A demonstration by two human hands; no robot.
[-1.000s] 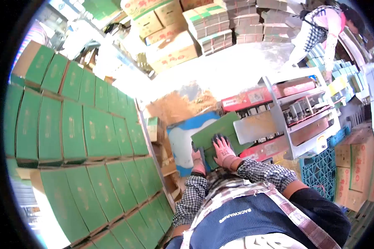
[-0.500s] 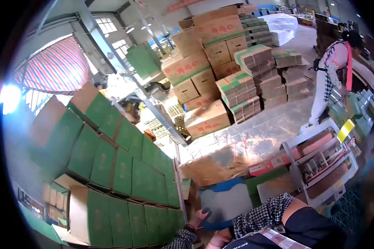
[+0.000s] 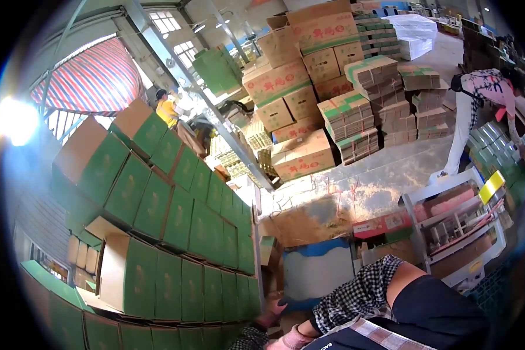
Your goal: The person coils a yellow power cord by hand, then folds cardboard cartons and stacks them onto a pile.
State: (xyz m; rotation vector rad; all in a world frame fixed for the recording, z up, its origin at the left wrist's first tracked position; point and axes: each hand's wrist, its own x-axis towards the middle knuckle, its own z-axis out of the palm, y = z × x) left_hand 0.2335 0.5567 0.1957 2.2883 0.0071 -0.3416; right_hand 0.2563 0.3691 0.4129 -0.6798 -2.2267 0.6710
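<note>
Low in the view, my left hand (image 3: 269,313), in a pink glove with dark fingertips, is beside the blue-edged grey work surface (image 3: 318,274). My right hand (image 3: 291,338), also gloved in pink, is at the bottom edge, partly cut off. The fingers of both hands are too hidden to tell whether they hold anything. Right of the work surface stands a metal-framed machine (image 3: 417,204) with red side rails. Part of a green piece (image 3: 399,234) shows in it, partly behind my right sleeve.
Stacked green boxes (image 3: 207,233) fill the left side. Printed cartons (image 3: 303,154) and tied flat cardboard (image 3: 347,116) stand behind. A co-worker (image 3: 478,99) bends over green items (image 3: 496,151) at the right; another person (image 3: 167,109) in yellow is at the back left.
The view has tilted up and shifted left. Both my hands have left the green piece, which now shows farther inside the machine. The co-worker at the right bends lower than half a second ago.
</note>
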